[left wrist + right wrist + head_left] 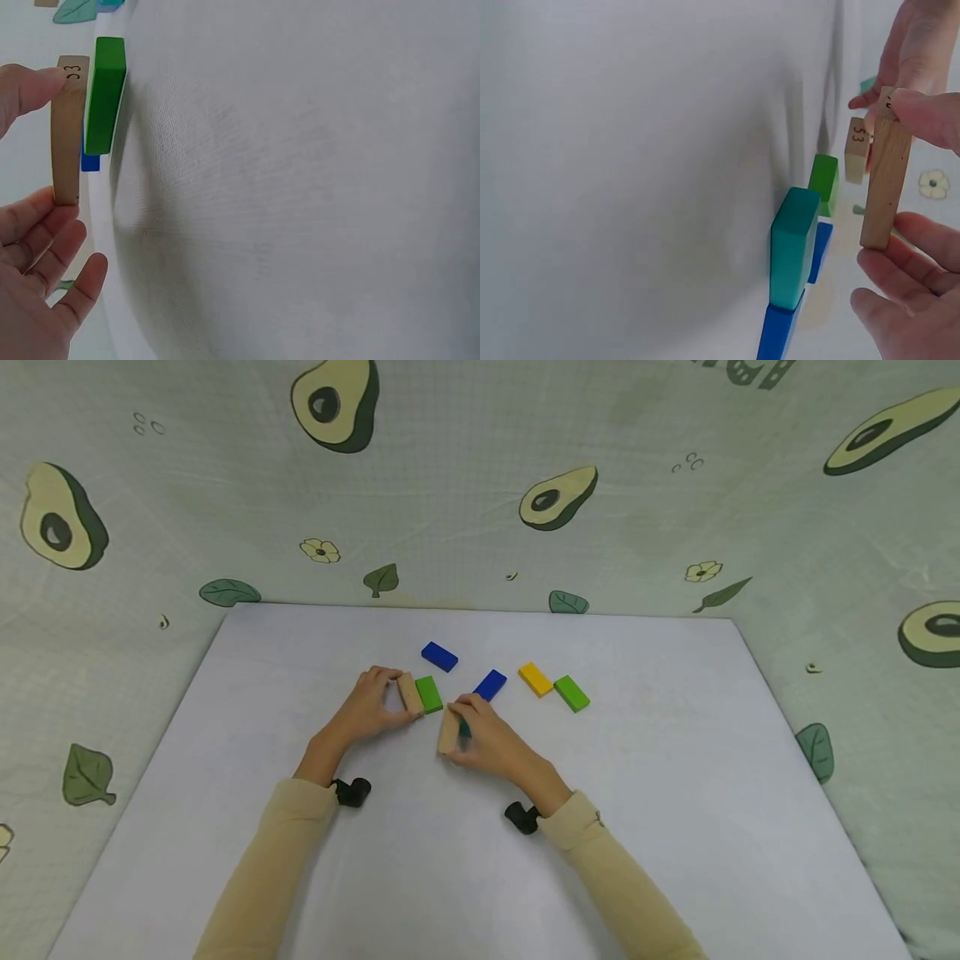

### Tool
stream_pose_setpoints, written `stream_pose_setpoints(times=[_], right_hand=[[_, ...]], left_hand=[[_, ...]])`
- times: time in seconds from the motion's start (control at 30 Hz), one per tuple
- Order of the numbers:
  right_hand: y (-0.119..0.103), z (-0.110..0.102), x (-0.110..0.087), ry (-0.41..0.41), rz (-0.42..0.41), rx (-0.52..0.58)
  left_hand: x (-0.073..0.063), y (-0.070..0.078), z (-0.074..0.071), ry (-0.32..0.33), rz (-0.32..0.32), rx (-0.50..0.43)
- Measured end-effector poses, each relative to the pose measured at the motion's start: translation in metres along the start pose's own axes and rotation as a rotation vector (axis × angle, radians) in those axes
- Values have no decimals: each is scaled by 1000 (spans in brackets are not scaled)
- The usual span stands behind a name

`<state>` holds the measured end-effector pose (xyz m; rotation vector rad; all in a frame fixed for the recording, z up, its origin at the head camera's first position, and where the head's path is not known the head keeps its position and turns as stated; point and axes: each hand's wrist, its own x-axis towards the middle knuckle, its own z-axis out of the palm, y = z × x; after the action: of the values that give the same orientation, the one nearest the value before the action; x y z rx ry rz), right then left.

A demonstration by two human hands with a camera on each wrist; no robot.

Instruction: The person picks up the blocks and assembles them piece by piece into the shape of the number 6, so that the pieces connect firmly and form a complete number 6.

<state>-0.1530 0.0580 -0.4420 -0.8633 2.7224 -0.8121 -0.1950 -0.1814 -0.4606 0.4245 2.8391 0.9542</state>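
Note:
My left hand holds a plain wooden block by its two ends, thumb on the near end and fingertips at the far one. Dark printed digits show on that block's end in the left wrist view. A green block lies right beside it on the table. My right hand grips a second wooden block the same way, between thumb and fingertips. Under and beside that hand is a teal block, mostly hidden in the head view. A blue block lies just beyond the right hand's fingers.
Another blue block lies farther back on the white table. To the right, a yellow block and a second green block lie corner to corner. An avocado-print cloth hangs behind the table's back edge.

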Motion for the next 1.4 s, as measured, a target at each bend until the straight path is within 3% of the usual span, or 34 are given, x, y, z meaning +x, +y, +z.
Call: stream_pose_setpoints(times=[0.4,0.73,1.03,1.4], right_hand=[[-2,0,-25,-15,-37,22],[0,5,-39,-65,-2,16],[2,9,-45,-114,18,21],[2,12,-47,-101,2,-12]], left_hand=[[-12,5,4,-6,43,-3],[-24,10,9,-28,72,-27],[-35,19,13,-31,113,-36],[-47,26,17,-45,101,-28]])
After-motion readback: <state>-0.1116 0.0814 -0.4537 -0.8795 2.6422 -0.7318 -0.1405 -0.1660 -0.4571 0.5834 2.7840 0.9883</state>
